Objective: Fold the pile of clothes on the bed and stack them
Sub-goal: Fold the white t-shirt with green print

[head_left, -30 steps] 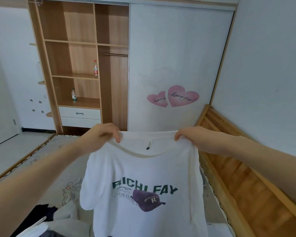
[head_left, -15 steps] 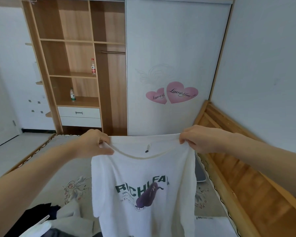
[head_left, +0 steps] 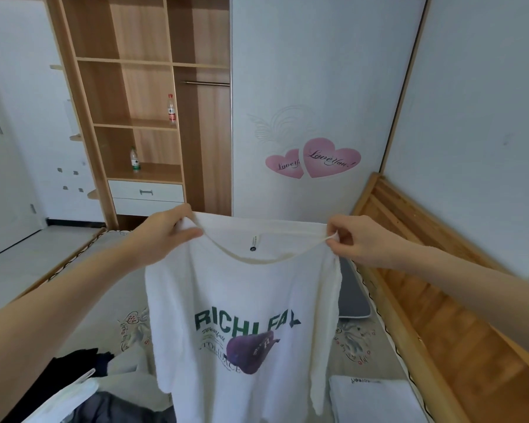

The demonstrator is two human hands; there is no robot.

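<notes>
1. Reaching forward, both arms are holding a white T-shirt (head_left: 245, 300) up above the bed (head_left: 104, 300).
2. Left hand (head_left: 162, 236) is gripping one shoulder, fingers curled round the fabric.
3. Right hand (head_left: 361, 239) is pinching the other.

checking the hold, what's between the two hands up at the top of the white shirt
In the head view, only the shirt's stretched neckline and small neck tag span between the left hand and right hand.
</notes>
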